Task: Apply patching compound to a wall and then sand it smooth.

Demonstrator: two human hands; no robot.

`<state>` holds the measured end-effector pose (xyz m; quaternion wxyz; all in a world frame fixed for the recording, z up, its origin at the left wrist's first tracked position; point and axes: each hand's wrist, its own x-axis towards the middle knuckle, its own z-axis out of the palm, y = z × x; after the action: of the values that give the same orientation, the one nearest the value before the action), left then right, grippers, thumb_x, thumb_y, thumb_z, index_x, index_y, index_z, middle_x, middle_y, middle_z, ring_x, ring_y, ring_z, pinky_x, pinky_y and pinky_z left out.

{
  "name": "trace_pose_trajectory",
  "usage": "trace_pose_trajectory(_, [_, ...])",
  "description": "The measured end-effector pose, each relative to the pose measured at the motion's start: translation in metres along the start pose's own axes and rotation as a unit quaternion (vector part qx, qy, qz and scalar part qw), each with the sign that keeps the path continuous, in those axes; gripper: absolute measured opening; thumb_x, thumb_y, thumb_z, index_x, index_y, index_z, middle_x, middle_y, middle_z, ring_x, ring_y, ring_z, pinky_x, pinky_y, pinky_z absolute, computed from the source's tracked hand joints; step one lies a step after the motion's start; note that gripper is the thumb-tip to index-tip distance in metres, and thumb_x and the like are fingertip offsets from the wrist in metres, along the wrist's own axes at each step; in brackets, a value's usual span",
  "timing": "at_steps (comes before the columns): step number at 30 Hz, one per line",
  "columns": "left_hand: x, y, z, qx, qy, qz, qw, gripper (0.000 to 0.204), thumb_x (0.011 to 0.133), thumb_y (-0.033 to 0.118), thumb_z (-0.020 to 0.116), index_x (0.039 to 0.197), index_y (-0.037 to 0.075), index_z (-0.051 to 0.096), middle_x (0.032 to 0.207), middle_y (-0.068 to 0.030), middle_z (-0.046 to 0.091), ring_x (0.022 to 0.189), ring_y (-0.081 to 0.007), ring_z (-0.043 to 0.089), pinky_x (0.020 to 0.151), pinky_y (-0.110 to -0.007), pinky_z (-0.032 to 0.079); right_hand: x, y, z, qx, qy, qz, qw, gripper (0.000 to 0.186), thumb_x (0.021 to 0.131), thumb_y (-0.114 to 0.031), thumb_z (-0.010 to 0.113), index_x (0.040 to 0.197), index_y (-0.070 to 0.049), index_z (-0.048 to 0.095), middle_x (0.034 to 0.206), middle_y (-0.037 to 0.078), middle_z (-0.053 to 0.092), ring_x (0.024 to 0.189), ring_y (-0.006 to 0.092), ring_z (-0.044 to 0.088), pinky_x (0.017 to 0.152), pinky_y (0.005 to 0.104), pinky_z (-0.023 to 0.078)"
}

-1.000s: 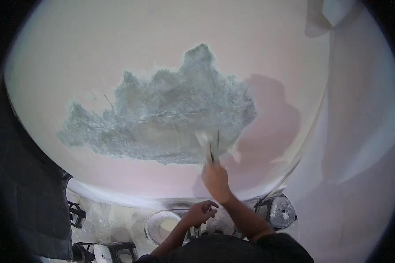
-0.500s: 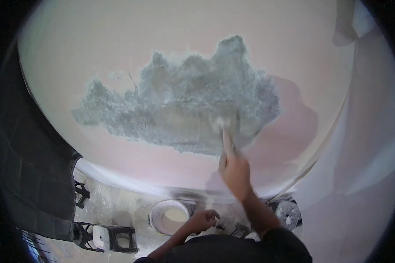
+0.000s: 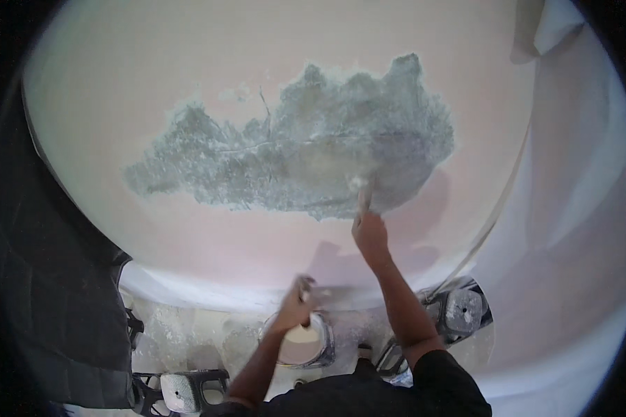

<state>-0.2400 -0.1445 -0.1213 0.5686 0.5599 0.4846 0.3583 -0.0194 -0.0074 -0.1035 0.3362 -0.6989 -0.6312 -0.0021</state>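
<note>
Grey patch | beyond left hand | behind tool in right hand

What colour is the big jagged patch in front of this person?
The jagged patch is mottled grey, seen in the head view.

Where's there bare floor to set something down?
The splattered floor between the left stool and the bucket looks open. It's crowded right of the bucket, with a foot and, farther over, the right stool. The left hand partly hides the bucket's rim.
</note>
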Motion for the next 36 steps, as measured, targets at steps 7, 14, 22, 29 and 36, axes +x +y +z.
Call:
trace_pose_trajectory(7, [0.121, 0.113, -0.065, 0.293, 0.175, 0.352, 0.871, 0.05, 0.074, 0.014, 0.063, 0.113, -0.005, 0.038, 0.095, -0.0217, 0.044, 0.085, -0.0369, 0.05, 0.078, -0.045, 0.043, 0.012, -0.039, -0.071, 0.067, 0.004, -0.084, 0.994, 0.053, 0.083, -0.01, 0.052, 0.135, -0.004, 0.043, 0.077, 0.028, 0.062, 0.075, 0.0444, 0.062, 0.07, 0.0513, 0.051])
trace_pose_trajectory(14, [0.145, 0.225, -0.049, 0.437, 0.284, 0.419, 0.744, 0.036, 0.078, 0.015, 0.06, 0.104, 0.001, 0.04, 0.102, -0.024, 0.044, 0.092, -0.0456, 0.054, 0.076, -0.051, 0.048, 0.091, -0.098, -0.163, 0.064, 0.241, -0.206, 0.946, 0.017, 0.083, -0.008, 0.052, 0.087, 0.004, 0.064, 0.08, 0.024, 0.063, 0.077, 0.041, 0.063, 0.067, 0.0486, 0.051])
trace_pose_trajectory(22, [0.157, 0.175, -0.066, 0.481, 0.319, 0.401, 0.712, 0.062, 0.081, 0.016, 0.058, 0.137, 0.014, 0.033, 0.112, -0.0222, 0.045, 0.092, -0.0425, 0.058, 0.072, -0.049, 0.053, -0.018, -0.011, 0.004, 0.001, -0.049, -0.049, 0.998, 0.021, 0.079, -0.008, 0.053, 0.093, 0.005, 0.061, 0.083, 0.027, 0.062, 0.081, 0.043, 0.062, 0.075, 0.0494, 0.051])
trace_pose_trajectory(29, [0.151, 0.154, -0.058, 0.555, 0.311, 0.326, 0.699, 0.078, 0.084, 0.02, 0.06, 0.149, 0.026, 0.018, 0.116, -0.0202, 0.045, 0.083, -0.0376, 0.063, 0.062, -0.044, 0.055, 0.038, 0.001, -0.015, -0.173, -0.09, -0.264, 0.945, 0.024, 0.074, -0.009, 0.056, 0.093, 0.002, 0.065, 0.085, 0.021, 0.065, 0.08, 0.0397, 0.062, 0.076, 0.0497, 0.049])
trace_pose_trajectory(36, [0.137, 0.154, -0.089, 0.574, 0.32, 0.302, 0.691, 0.073, 0.086, 0.02, 0.057, 0.147, 0.036, 0.021, 0.115, -0.0197, 0.047, 0.077, -0.0362, 0.064, 0.059, -0.044, 0.053, 0.137, -0.141, -0.215, -0.411, -0.233, -0.3, 0.829, 0.024, 0.073, -0.008, 0.057, 0.092, 0.003, 0.066, 0.098, 0.018, 0.066, 0.089, 0.0309, 0.066, 0.069, 0.04, 0.053])
